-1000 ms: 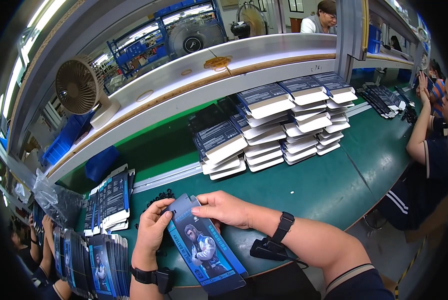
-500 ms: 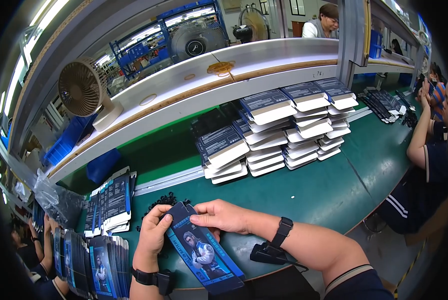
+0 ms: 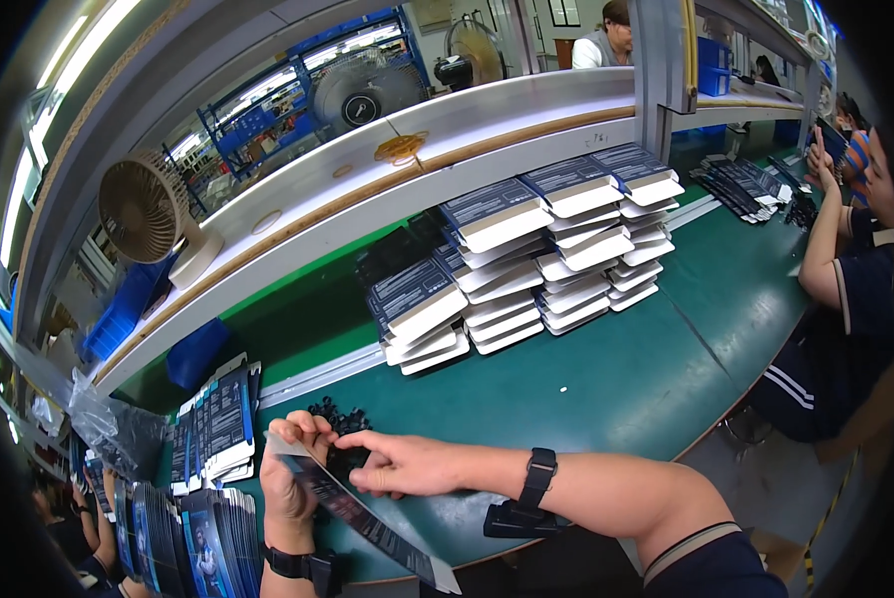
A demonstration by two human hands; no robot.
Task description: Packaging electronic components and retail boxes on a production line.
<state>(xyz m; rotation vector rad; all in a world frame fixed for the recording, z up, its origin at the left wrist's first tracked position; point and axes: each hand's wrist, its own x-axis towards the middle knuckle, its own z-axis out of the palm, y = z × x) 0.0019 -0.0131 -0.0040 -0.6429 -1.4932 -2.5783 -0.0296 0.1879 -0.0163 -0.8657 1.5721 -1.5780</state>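
My left hand point(image 3: 289, 476) grips the top end of a long flat dark printed carton point(image 3: 367, 518), which is tilted on edge and runs down toward the table's front edge. My right hand point(image 3: 407, 463) reaches across, fingers spread, touching the carton's upper part and resting just over a small heap of black plastic pieces point(image 3: 335, 419) on the green table point(image 3: 626, 369). Both wrists wear black bands.
Stacks of folded dark-and-white cartons point(image 3: 527, 259) stand mid-table. More flat printed cartons point(image 3: 212, 429) lie and stand at my left. A small fan point(image 3: 148, 209) sits on the white shelf. A seated co-worker point(image 3: 846, 269) works at the right. A black object point(image 3: 512, 520) lies under my right forearm.
The carton has turned from lying face up to standing on edge. My right hand moved from its top edge onto its upper part near the black pieces.
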